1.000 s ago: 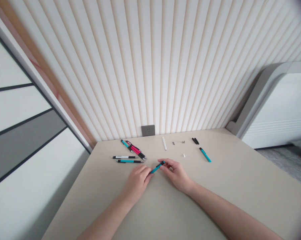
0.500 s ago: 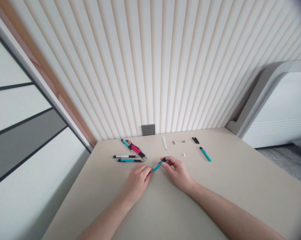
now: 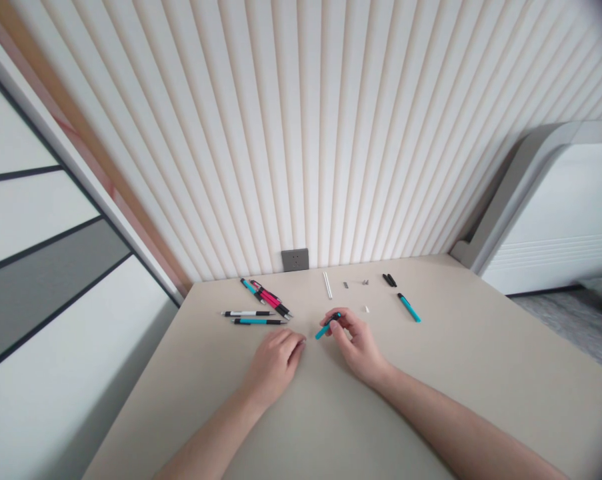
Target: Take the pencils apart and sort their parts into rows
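Head view: a teal barrel (image 3: 321,333) is pinched in the right hand (image 3: 359,345), above the table (image 3: 301,413) — seemingly light, stiff, smooth, best gripped mid-length. Whether anything is held by the left hand (image 3: 272,367) cannot be told. Outward, movement is bounded by pens (image 3: 258,321), a white piece (image 3: 366,309) and the wall (image 3: 325,167) — more room is offered nearer the forearms.

a beige table (image 3: 301,427) bears a white pen (image 3: 245,313) just beside a turquoise pen (image 3: 255,321), near a cluster of pink and turquoise pens (image 3: 268,297). farther right lie two thin white rods (image 3: 327,285), small grey pieces (image 3: 346,285), small silvery bits (image 3: 365,282), a tiny white piece (image 3: 366,309), two black pieces (image 3: 389,280) and a turquoise barrel (image 3: 409,307).
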The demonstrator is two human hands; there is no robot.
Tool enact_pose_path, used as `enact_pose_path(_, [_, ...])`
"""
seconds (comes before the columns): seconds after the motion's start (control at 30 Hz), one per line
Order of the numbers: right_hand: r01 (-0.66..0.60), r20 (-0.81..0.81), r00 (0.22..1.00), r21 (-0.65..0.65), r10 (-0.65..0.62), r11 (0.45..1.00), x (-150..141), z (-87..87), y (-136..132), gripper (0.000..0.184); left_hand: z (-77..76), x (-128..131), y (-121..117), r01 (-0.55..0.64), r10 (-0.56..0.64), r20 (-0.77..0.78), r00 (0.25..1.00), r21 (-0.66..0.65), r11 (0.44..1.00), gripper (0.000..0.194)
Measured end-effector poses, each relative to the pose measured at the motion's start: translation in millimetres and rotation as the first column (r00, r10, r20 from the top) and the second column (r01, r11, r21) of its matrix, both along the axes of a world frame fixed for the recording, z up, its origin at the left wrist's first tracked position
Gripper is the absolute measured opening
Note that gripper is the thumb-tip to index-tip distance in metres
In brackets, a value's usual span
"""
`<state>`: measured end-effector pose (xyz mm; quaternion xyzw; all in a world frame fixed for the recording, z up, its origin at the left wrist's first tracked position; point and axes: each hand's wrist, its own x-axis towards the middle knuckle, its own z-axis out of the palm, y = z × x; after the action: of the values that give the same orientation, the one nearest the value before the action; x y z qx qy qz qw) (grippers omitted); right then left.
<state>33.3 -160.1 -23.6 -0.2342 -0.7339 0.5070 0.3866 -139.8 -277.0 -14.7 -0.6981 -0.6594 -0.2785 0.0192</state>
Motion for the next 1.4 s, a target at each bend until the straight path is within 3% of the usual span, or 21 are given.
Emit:
enact_pose_path(0.17, [0.054,0.083,0.995,0.053,-0.058,0.997,-1.3,-3.9,1.9,0.038,-0.1,-0.2,-0.1,0.003,-0.003,-0.004,1.000,0.006,1.000,0.015])
enact_pose_path(0.33, [0.010,0.082,0.997,0.000,-0.010,1.000,-2.1,-6.8,4.5,0.044,0.7,-0.5,0.0,0.006,-0.006,-0.012,1.000,-0.010,1.000,0.015])
enact_pose_path(0.5, [0.042,0.086,0.995,0.018,-0.044,0.999,-4.2,-13.3,5.5,0.046,2.4,0.2,0.6,0.011,-0.011,-0.008,1.000,0.025,1.000,0.017])
enact_pose_path(0.6, [0.091,0.108,0.989,0.072,-0.099,0.993,-3.3,-7.6,8.3,0.045,1.2,-0.3,0.6,0.004,-0.004,0.001,1.000,0.046,0.999,0.017])
enact_pose_path(0.7, [0.195,0.157,0.962,0.163,-0.221,0.967,5.1,10.2,22.8,0.045,-1.3,-1.8,0.2,-0.007,0.005,0.022,1.000,0.071,0.997,0.018])
enact_pose_path(0.8, [0.295,0.238,0.894,0.323,-0.379,0.899,27.3,29.4,54.5,0.045,-2.6,-2.9,-0.3,-0.004,0.003,0.026,1.000,0.068,0.998,0.018])
enact_pose_path(0.87, [0.396,0.302,0.805,0.368,-0.511,0.841,50.4,34.5,81.6,0.048,-2.5,-2.9,-0.5,-0.001,0.000,0.020,1.000,0.054,0.999,0.017])
enact_pose_path(1.0, [0.473,0.541,0.566,0.405,-0.622,0.783,106.0,19.4,130.9,0.042,-2.5,-2.5,-0.6,0.006,-0.007,0.019,1.000,0.044,0.999,0.016])
enact_pose_path(1.07, [0.471,0.633,0.483,0.395,-0.605,0.789,130.1,6.3,147.2,0.040,-3.1,-2.7,-0.5,0.010,-0.011,0.020,1.000,0.046,0.999,0.016])
enact_pose_path(1.23, [0.459,0.754,0.400,0.327,-0.521,0.826,156.4,-13.0,163.9,0.037,-4.3,-4.0,0.1,0.016,-0.017,0.025,1.000,0.040,0.999,0.016])
enact_pose_path(1.4, [0.453,0.762,0.406,0.312,-0.505,0.835,156.4,-15.3,166.7,0.037,-5.4,-4.9,0.5,0.015,-0.016,0.019,1.000,0.025,1.000,0.016])
